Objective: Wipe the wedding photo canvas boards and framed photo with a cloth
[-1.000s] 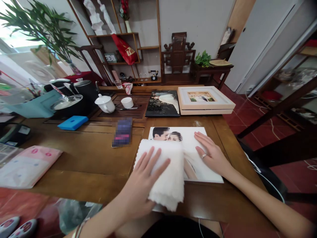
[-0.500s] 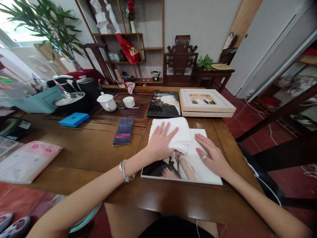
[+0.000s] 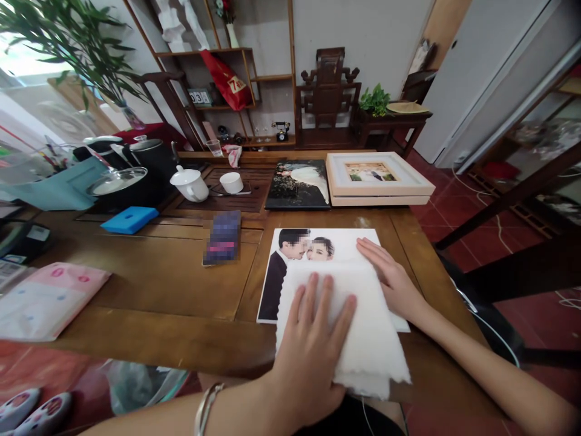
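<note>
A photo panel [image 3: 271,284] showing two people lies flat on the wooden table in front of me. Over its lower part is a folded white cloth [image 3: 363,327] with a scalloped edge, which hangs past the panel's near side. My left hand [image 3: 313,339] lies on the cloth, its fingers spread flat. At the panel's right side rests my right hand [image 3: 390,275], fingers stretched out, with the fingertips near the upper right corner. The cloth hides the lower middle of the picture.
Behind the panel lie a dark photo panel [image 3: 297,184] and a cream picture frame [image 3: 379,181]. To the left are a purple, partly blurred item [image 3: 222,237], a blue block [image 3: 130,220], a white teapot [image 3: 189,184], a white cup [image 3: 231,182] and a pink-white packet [image 3: 54,297].
My left hand and the cloth have slid from the panel's top down to its near edge, uncovering the two faces. My right hand has stayed at the right side.
</note>
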Demonstrator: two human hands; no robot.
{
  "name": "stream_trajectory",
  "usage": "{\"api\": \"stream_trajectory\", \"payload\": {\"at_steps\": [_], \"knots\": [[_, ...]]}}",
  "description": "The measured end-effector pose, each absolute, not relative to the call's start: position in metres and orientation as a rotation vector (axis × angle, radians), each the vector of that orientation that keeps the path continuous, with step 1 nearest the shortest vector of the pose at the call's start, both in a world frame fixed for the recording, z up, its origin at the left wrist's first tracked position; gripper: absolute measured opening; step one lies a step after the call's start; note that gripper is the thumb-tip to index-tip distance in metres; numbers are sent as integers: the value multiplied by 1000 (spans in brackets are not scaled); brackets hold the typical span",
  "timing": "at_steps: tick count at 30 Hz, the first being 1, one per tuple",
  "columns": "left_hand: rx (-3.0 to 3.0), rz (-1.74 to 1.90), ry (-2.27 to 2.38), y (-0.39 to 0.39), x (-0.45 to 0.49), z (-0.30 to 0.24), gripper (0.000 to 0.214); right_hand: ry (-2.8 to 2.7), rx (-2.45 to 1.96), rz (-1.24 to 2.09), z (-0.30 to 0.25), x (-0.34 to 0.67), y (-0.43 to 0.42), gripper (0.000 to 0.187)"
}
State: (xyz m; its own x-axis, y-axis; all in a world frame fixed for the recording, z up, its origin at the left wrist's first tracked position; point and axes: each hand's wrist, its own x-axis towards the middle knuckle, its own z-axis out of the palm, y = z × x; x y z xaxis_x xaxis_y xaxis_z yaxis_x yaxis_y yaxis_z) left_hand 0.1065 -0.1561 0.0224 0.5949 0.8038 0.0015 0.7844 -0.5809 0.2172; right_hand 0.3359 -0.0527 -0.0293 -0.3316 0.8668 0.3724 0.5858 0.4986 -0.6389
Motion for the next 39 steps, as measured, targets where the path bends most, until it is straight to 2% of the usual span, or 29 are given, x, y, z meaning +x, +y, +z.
{"api": "stream_trajectory", "payload": {"at_steps": [5, 10, 16, 20, 22, 27, 30, 35, 39], "knots": [[2645, 161, 1474, -121, 128, 21, 106, -1990, -1134, 611, -22, 335, -53, 50], [2617, 154, 1683, -92, 143, 26, 106, -1921, -1118, 677, -18, 333, -52, 54], [2659, 142, 1580, -160, 148, 13, 118, -1905, -1142, 693, -21, 334, -51, 47], [2684, 161, 1420, -190, 133, 10, 113, -1933, -1191, 643, -25, 334, -52, 44], [2655, 120, 1371, -177, 123, 17, 108, -1942, -1195, 618, -26, 334, -52, 45], [2604, 26, 1601, -93, 110, 35, 92, -1919, -1217, 552, -27, 331, -52, 48], [2714, 94, 1495, -44, 112, 35, 79, -1949, -1202, 520, -24, 329, -52, 50], [2759, 89, 1332, -1, 117, 33, 77, -1990, -1198, 461, -18, 326, -52, 48], [2782, 112, 1255, -7, 106, 30, 79, -1982, -1195, 448, -19, 326, -52, 47]]}}
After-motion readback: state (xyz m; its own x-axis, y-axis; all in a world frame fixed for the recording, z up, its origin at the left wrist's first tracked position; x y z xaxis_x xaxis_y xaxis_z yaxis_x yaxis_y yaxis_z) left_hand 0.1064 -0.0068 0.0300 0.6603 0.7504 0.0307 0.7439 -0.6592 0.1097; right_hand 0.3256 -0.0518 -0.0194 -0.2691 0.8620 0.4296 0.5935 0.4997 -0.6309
